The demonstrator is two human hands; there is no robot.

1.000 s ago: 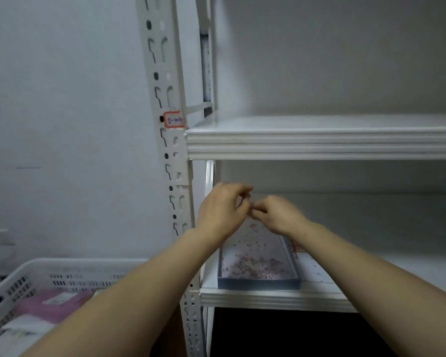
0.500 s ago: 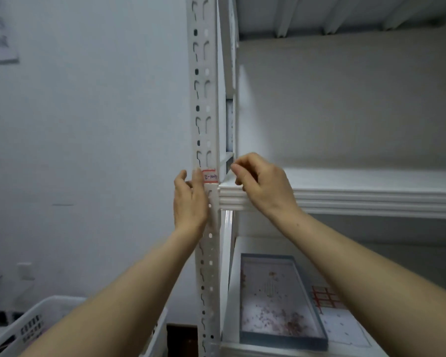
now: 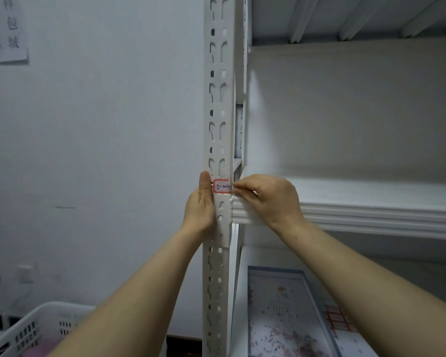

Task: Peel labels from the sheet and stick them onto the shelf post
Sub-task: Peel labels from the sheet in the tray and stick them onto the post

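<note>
The red-bordered label [image 3: 222,187] sat on the front face of the shelf post [image 3: 219,104], level with the edge of the middle shelf [image 3: 371,215], its handwriting facing you. It looked stuck down flat — so one label seemed placed. Your left hand [image 3: 200,207] lay against the post's left side with the thumb upright beside the label's left edge, grasping nothing. Your right hand [image 3: 267,198] had its fingertips pinched at the label's right edge; whether they were pressing that edge down or holding something small, I cannot tell. Lower down, on the bottom shelf, the label sheet [image 3: 339,320] with its red frames lay beside a blue-rimmed tray [image 3: 278,313]. Several frames remained there, so more peeling and sticking probably lay ahead of you.
</note>
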